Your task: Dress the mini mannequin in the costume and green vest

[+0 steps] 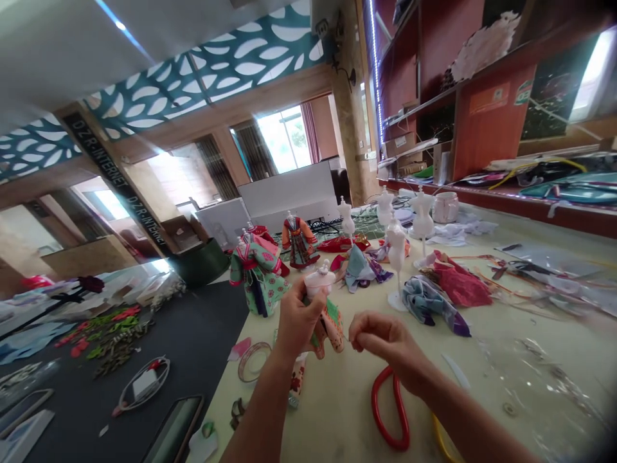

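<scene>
My left hand (296, 318) is closed round a small white mannequin (319, 280) partly dressed in patterned cloth (332, 328), holding it upright above the pale table (337, 411). My right hand (383, 337) is beside it to the right, its fingers pinched together near the cloth; what they pinch is too small to make out. A dressed mannequin in a green and pink costume (258, 270) stands just behind my left hand.
More bare white mannequins (398, 254) and a dressed one (299, 241) stand further back among loose fabric pieces (434, 299). Red-handled scissors (388, 411) lie under my right forearm. A tape roll (254, 361) lies at the table's left edge. Shelves run along the right.
</scene>
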Tool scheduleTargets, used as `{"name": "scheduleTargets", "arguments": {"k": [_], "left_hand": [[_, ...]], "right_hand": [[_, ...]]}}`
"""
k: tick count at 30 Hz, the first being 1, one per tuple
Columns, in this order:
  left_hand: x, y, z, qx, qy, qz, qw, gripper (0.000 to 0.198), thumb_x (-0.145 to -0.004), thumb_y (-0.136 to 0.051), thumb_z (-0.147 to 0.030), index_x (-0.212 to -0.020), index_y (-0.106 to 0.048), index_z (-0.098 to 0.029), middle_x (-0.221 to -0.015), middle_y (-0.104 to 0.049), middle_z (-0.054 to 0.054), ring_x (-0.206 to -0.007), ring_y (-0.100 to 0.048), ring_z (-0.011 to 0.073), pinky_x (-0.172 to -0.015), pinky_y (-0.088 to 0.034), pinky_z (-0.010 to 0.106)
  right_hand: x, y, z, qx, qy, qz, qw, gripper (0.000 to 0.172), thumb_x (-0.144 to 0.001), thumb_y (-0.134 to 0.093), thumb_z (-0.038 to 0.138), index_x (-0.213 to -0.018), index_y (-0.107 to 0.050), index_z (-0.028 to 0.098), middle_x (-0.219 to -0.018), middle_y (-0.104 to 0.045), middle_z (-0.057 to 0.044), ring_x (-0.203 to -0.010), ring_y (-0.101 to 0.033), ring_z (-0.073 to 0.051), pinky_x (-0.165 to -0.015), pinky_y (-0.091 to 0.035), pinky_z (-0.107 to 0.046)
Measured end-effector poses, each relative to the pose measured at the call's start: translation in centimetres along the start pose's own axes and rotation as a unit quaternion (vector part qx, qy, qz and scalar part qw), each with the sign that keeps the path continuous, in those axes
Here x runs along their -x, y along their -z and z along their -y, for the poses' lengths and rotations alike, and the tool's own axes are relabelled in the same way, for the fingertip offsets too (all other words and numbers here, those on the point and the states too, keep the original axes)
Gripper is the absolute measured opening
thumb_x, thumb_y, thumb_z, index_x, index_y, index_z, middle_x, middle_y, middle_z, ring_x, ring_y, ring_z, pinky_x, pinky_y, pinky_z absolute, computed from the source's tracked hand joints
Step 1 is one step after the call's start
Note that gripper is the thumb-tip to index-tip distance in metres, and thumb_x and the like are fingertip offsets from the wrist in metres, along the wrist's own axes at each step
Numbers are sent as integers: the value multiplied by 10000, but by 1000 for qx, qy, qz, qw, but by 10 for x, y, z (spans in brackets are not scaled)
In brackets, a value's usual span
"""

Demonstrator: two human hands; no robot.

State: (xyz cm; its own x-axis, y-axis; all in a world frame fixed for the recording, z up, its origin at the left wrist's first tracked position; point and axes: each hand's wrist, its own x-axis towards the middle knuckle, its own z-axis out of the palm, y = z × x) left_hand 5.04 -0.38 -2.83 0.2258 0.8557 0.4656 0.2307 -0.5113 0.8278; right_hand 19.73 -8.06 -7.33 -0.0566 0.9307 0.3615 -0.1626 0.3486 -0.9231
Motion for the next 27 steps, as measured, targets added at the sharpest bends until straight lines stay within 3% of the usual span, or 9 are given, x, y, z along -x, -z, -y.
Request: {"name": "scheduleTargets", "arguments": {"k": [4,6,8,11,14,16,18,22,27], "left_hand": [[-1,1,4,26,-5,-11,1000,275,-788,-595,-312,-1001,-626,-141,-770,-611,-3,-667,-511,114,-650,-421,208],[-2,1,5,40,-12,-14,999,249,-794,-591,-297,-984,-625,-141,-756,-602,-5,-672,-508,113,-655,-419,207],[-2,0,6,57,-18,-21,998,225,-792,-595,-281,-963,-627,-137,-749,-600,-3,-687,-514,115,-656,-417,205],[-1,-5,7,105,-5,-26,994,225,-785,-608,-267,-966,-623,-136,-768,-615,7,-698,-535,118,-662,-426,210],[3,-12,7,165,18,-26,986,232,-784,-618,-283,-968,-616,-142,-770,-626,14,-694,-559,125,-653,-437,218],[6,-17,5,194,29,-26,980,225,-787,-621,-300,-952,-622,-146,-776,-635,21,-704,-572,131,-649,-441,220],[10,-20,1,218,35,-28,975,228,-789,-625,-306,-959,-629,-154,-814,-648,30,-732,-585,135,-671,-449,224],[16,-21,-9,279,37,-43,959,257,-781,-640,-303,-1000,-619,-169,-839,-659,32,-741,-599,138,-686,-463,236],[21,-25,-16,337,41,-88,937,227,-784,-637,-323,-943,-610,-164,-843,-662,34,-739,-603,133,-702,-473,245]], "right_hand": [[13,-14,5,92,-57,237,965,73,-709,-617,151,-665,-661,190,-654,-612,13,-636,-563,-130,-636,-453,-238],[16,-21,3,117,-82,293,945,48,-691,-697,216,-669,-663,189,-658,-615,16,-644,-572,-136,-643,-460,-237],[15,-25,-3,137,-65,246,957,110,-713,-690,236,-632,-639,183,-635,-601,19,-628,-561,-129,-618,-453,-226],[8,-23,-14,174,34,63,982,214,-797,-591,250,-595,-578,178,-595,-565,14,-583,-524,-121,-573,-438,-225],[0,-14,-23,217,105,-102,965,206,-852,-534,290,-680,-572,183,-631,-574,-1,-603,-543,-134,-587,-455,-242],[-3,-8,-28,256,138,-169,942,137,-860,-534,287,-779,-581,187,-715,-598,-20,-673,-574,-154,-639,-478,-269],[-4,-5,-32,306,178,-204,913,101,-857,-546,276,-900,-576,190,-838,-610,-49,-782,-588,-184,-707,-491,-314],[-3,-7,-34,392,261,-217,855,284,-852,-560,218,-1130,-510,194,-1072,-576,-105,-999,-550,-235,-835,-470,-404],[3,-12,-30,468,395,-213,762,454,-795,-575,78,-1228,-464,158,-1130,-545,-135,-1079,-502,-266,-934,-391,-506]]}}
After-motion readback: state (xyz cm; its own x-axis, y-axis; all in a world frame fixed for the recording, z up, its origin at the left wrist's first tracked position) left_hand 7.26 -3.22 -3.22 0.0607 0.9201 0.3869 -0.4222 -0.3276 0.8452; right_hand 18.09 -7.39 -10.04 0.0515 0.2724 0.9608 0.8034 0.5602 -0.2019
